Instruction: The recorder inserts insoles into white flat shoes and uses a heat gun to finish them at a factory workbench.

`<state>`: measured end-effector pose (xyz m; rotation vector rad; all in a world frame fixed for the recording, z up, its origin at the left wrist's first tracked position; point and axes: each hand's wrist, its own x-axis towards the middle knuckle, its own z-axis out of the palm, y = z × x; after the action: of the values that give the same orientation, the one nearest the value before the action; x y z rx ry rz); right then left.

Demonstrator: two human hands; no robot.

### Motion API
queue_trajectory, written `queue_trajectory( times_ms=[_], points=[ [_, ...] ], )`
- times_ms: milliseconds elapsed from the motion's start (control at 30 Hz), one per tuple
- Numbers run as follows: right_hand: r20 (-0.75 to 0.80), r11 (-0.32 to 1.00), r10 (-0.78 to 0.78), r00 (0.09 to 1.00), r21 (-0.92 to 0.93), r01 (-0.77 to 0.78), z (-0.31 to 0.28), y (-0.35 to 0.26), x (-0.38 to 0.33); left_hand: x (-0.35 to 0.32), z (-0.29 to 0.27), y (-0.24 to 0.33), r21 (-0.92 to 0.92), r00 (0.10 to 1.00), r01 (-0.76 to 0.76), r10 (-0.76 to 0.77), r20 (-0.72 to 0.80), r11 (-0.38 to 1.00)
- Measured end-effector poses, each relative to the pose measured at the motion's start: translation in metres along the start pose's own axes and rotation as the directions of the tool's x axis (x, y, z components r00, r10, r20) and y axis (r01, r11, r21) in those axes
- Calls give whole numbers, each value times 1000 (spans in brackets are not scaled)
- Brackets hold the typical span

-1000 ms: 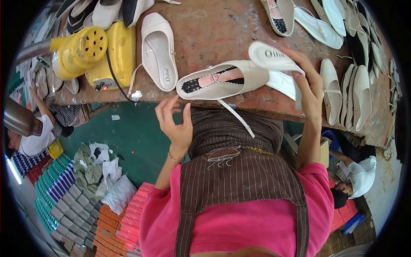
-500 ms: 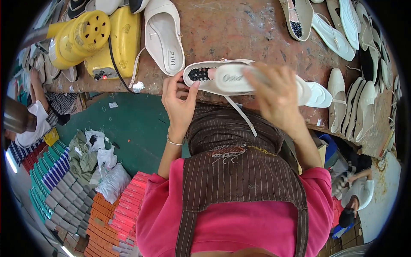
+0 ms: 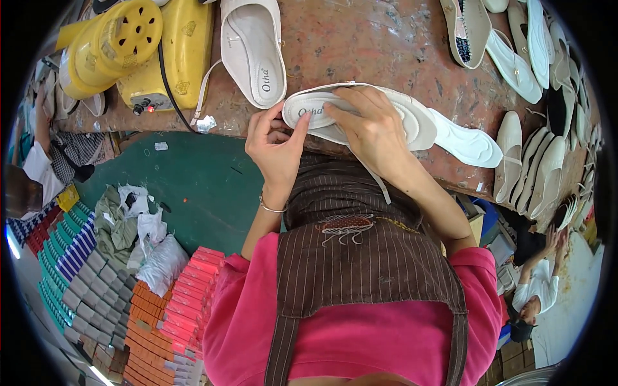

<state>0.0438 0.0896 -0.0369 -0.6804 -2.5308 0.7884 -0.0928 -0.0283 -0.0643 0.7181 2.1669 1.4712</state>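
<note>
Pressing at the work now: I have both hands on one cream slip-on shoe [image 3: 425,134], which lies sole-down at the near edge of the worn brown table [image 3: 367,38], toe to the right. The left hand [image 3: 278,145] is narrowed, thumb and fingers pinched about the heel end. The right hand [image 3: 374,132] rests over the middle, fingertips down on the white padded insole [image 3: 315,103]; I cannot tell whether it grips anything. The insole's heel end lies within the shoe's heel; its forefoot seat is partly covered by that hand and unverified. A thin strap [image 3: 381,183] hangs off the table edge.

Adjacent items: a second white insole [image 3: 467,145] meets the toe; another cream shoe [image 3: 253,42] stands just beyond the left hand. Further left I note a yellow machine with a vented head [image 3: 138,38].
</note>
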Motion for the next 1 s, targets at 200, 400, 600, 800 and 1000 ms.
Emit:
queue_trajectory(
  times_ms=[200,400,600,800,1000],
  points=[
    [85,999,-1,996,-52,5,0,0,3,2,7,3,25,995,82,-80,-57,996],
    [137,998,8,990,-68,2,2,-1,-1,5,5,-8,42,988,122,-117,-98,992],
    [322,958,-282,904,52,281,6,7,6,10,11,-5,204,982,-101,130,-136,974],
    [265,968,-110,958,-188,163,-2,-7,-13,15,6,-2,204,997,-33,46,-59,978],
    [174,956,12,985,-290,40,-16,-5,-17,10,6,10,111,999,37,-33,-36,993]
  ],
)
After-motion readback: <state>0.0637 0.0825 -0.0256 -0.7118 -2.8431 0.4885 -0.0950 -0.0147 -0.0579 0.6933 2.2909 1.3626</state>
